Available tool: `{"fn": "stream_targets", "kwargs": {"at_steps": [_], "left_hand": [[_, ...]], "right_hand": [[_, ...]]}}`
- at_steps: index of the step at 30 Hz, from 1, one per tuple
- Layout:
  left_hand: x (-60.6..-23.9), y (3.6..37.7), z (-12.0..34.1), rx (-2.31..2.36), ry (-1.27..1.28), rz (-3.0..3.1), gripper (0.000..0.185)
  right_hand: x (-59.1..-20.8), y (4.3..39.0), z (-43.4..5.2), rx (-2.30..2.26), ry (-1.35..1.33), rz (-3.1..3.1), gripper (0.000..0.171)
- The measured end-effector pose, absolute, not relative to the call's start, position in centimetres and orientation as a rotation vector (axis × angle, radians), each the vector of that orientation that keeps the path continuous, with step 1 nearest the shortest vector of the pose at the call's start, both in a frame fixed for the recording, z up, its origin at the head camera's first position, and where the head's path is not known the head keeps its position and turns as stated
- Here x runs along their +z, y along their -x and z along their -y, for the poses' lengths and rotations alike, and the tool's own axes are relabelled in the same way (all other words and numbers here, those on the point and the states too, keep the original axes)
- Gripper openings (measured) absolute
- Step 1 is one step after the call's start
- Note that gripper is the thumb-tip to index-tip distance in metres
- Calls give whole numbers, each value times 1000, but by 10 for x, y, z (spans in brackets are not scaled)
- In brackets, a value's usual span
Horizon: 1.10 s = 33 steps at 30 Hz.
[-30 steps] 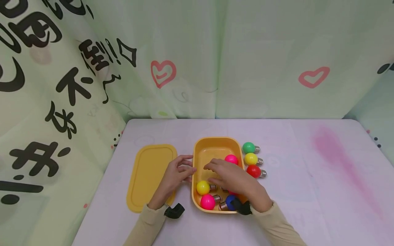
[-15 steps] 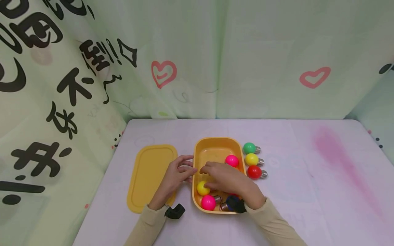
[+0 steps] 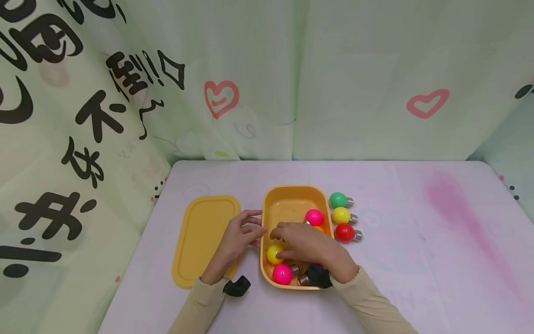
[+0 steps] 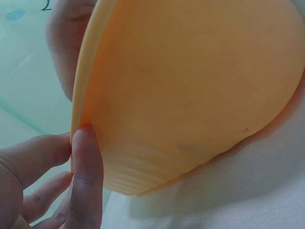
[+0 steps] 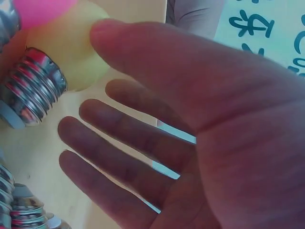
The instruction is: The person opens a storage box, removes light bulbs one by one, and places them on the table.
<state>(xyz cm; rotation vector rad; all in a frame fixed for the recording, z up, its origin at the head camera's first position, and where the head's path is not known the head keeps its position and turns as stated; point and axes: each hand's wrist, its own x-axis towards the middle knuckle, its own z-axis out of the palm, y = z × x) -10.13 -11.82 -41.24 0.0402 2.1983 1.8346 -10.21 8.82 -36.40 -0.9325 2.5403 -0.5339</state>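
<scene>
A yellow-orange plastic box (image 3: 292, 190) stands on the table with several coloured bulbs inside. My left hand (image 3: 242, 232) is at its left side, thumb and fingertips at the rim; the left wrist view has digits on either side of the rim (image 4: 80, 95). Over the box reaches my right hand (image 3: 306, 239), its thumb touching a yellow bulb (image 5: 78, 52). The other fingers (image 5: 128, 129) extend apart, bent slightly. Near the yellow bulb lies a pink bulb (image 3: 282, 274). Another pink bulb (image 3: 314, 217) and a partly hidden orange bulb (image 3: 319, 228) lie by the right wall.
Right of the box lie a green bulb (image 3: 338, 200), a yellow bulb (image 3: 341, 215) and a red bulb (image 3: 345, 232) in a column. A matching flat lid (image 3: 204, 236) lies to the left. Printed curtains (image 3: 350, 93) hang behind the table.
My right hand has shifted a little left inside the box, and its thumb has come to the yellow bulb. More of the orange bulb shows now. The left hand stays at the rim.
</scene>
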Motion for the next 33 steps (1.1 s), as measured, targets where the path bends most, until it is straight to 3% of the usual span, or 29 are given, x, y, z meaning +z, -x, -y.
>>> {"fn": "stream_targets", "kwargs": {"at_steps": [18,33], "left_hand": [[-413,102,118,1846,-33,-2180,51],[-414,102,120,1873,-45,-2155,52]], "right_hand": [[-370,106,-87,-590,925,-2460,41],[-351,99,-104,-644,982,-2529,43]]}}
